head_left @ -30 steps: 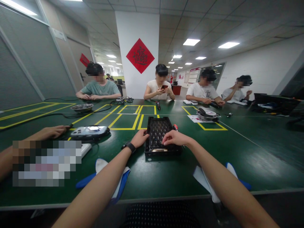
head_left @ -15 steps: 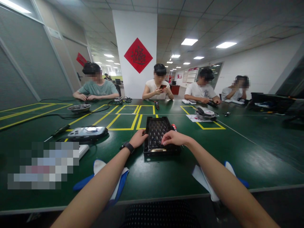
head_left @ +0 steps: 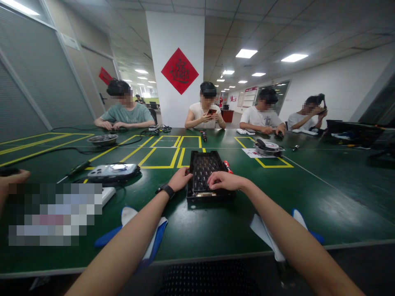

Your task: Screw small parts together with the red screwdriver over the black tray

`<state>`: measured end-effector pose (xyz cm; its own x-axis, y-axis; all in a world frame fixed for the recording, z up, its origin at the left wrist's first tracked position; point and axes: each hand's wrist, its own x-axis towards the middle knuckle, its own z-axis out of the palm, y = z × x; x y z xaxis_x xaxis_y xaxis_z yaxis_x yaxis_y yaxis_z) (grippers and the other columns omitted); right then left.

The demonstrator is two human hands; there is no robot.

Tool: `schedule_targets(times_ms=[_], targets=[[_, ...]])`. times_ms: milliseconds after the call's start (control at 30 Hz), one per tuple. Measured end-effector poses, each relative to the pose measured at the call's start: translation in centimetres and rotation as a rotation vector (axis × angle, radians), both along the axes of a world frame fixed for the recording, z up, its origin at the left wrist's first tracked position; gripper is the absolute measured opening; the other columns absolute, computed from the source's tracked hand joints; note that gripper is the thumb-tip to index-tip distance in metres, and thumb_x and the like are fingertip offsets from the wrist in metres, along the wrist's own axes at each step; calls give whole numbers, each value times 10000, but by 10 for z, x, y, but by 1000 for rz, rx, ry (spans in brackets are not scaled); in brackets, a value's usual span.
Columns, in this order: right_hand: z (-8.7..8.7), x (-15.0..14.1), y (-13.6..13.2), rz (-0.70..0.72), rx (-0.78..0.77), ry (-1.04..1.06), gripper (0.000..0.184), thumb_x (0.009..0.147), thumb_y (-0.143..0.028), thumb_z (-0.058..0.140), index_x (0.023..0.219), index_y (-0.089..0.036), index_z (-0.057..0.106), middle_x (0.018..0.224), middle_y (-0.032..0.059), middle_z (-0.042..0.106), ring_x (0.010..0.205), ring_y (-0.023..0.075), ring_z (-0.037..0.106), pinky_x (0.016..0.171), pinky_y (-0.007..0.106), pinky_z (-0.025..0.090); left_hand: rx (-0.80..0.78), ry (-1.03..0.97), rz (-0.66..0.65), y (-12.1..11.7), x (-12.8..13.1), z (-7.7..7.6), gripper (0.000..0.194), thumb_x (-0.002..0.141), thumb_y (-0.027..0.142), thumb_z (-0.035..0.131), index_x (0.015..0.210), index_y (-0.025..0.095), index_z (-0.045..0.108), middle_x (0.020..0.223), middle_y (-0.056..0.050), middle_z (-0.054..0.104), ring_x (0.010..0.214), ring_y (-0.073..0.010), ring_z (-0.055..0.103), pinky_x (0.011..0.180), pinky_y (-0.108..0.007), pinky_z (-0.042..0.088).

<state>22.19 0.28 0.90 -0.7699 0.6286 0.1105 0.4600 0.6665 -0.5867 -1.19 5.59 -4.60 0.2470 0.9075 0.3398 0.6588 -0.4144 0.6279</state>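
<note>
In front of me on the green table lies a black rectangular case with an open top. Rows of small light marks or parts show on its dark inside, and a brass-coloured strip runs along its near end. My left hand grips the case's left wall, wristband just behind it. Over the case's near right part, my right hand has its fingertips pinched together low inside; whatever they hold is hidden. A red-handled tool lies against the case's right side, partly behind my right hand.
Blue-and-white gloves lie beneath both forearms. To the left are a grey-blue device, a screwdriver, a metal bowl and another person's hand. A cordless driver lies beyond the case. Several people sit opposite.
My right hand has shifted slightly left over the case, still pinched. My left hand has stayed put. Another person's hand with a dark object has come in at the left edge.
</note>
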Motion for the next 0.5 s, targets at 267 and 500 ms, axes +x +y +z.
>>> schedule_targets(times_ms=[267, 500], targets=[[0, -3, 0, -61, -19, -57, 157, 738, -259, 554, 782, -133, 636, 956, 55, 610, 905, 162, 550, 815, 266, 405, 5, -5, -21, 1, -1, -3, 333, 740, 277, 468, 1024, 129, 558, 880, -56, 604, 779, -163, 544, 723, -264, 408], [0, -8, -3, -108, -22, -50, 123, 723, -237, 557, 738, -135, 624, 888, 44, 625, 875, 168, 561, 796, 266, 408, 7, -9, -8, 5, 0, -5, 327, 742, 279, 473, 1020, 125, 553, 910, -63, 607, 801, -164, 550, 742, -267, 414]])
